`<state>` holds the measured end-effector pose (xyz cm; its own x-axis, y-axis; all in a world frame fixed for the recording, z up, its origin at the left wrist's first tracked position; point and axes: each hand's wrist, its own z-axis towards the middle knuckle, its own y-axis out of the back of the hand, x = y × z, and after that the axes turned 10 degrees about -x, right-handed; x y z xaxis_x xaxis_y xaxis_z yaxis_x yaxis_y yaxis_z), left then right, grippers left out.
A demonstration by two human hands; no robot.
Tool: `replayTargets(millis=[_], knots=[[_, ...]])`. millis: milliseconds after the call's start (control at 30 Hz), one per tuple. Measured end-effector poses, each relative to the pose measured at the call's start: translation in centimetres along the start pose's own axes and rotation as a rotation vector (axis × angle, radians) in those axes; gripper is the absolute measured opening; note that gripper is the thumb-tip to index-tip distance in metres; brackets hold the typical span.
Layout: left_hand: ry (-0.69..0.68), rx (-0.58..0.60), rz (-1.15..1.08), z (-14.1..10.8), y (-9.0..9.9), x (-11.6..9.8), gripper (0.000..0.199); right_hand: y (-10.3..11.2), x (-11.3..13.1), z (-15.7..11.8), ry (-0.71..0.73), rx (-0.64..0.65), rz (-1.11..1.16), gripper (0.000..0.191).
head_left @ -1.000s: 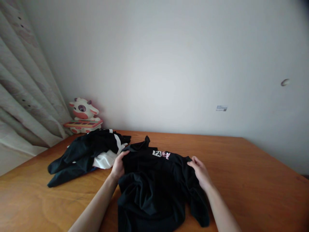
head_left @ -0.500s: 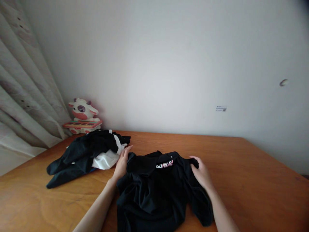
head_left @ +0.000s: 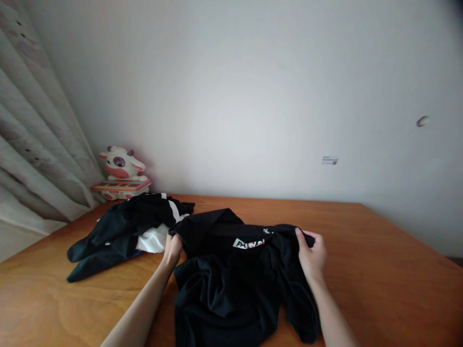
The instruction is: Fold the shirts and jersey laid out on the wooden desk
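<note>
A rumpled black shirt lies in front of me, a small white and pink print showing on its upper part. My left hand grips the shirt's far left corner, the fingers partly covered by the lifted cloth. At the far right corner, my right hand pinches the fabric with the thumb on top. Between both hands the upper edge is stretched fairly straight, while the lower part stays bunched on the table. A sleeve hangs down near my right forearm.
A pile of black and white clothes lies on the wooden table to the left. Behind it sits a cow-shaped toy keyboard. A curtain hangs at the far left, and a pale wall stands behind the table.
Both hands have taken hold of the shirt's upper corners and moved slightly apart. The upper edge has been pulled wider and its left side raised, and more of the print shows.
</note>
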<state>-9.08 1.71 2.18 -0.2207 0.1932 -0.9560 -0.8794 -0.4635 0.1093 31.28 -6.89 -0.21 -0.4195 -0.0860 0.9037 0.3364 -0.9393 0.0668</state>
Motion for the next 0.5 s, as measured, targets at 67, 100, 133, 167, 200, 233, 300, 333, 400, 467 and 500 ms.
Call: replayTargets(millis=[67, 100, 133, 167, 200, 233, 300, 333, 400, 467, 500], knots=[[0.011, -0.032, 0.003, 0.3, 0.0, 0.4, 0.030, 0.1, 0.0, 0.1, 0.023, -0.061, 0.023, 0.056], [0.020, -0.042, 0.002, 0.4, -0.1, 0.6, 0.032, 0.1, 0.0, 0.1, 0.037, -0.073, 0.025, 0.056], [0.023, -0.047, 0.006, 0.4, -0.2, 0.8, 0.034, 0.2, 0.1, 0.1, 0.052, -0.081, 0.022, 0.056], [0.010, -0.048, 0.018, 0.4, -0.4, 0.9, 0.036, 0.1, 0.1, 0.1, 0.064, -0.085, 0.018, 0.056], [-0.032, -0.043, 0.040, 0.3, -0.5, 1.0, 0.038, 0.1, 0.1, 0.1, 0.073, -0.089, 0.019, 0.057], [-0.105, -0.033, 0.075, 0.2, -0.7, 1.1, 0.041, 0.1, 0.2, 0.0, 0.077, -0.089, 0.026, 0.057], [-0.333, 0.027, 0.178, 0.0, -0.8, 1.0, 0.049, -0.1, 0.4, -0.1, 0.081, -0.082, 0.059, 0.057], [-0.455, 0.082, 0.242, -0.2, -0.8, 0.8, 0.051, -0.1, 0.5, -0.2, 0.085, -0.071, 0.078, 0.056], [-0.636, 0.220, 0.382, -0.5, -0.6, 0.3, 0.044, -0.2, 0.9, -0.4, 0.098, -0.047, 0.113, 0.053], [-0.722, 0.346, 0.522, -1.0, -0.3, -0.5, 0.033, -0.3, 1.2, -0.6, 0.109, -0.026, 0.132, 0.051], [-0.741, 0.388, 0.584, -1.3, -0.2, -1.0, 0.030, -0.3, 1.2, -0.7, 0.112, -0.013, 0.135, 0.051]])
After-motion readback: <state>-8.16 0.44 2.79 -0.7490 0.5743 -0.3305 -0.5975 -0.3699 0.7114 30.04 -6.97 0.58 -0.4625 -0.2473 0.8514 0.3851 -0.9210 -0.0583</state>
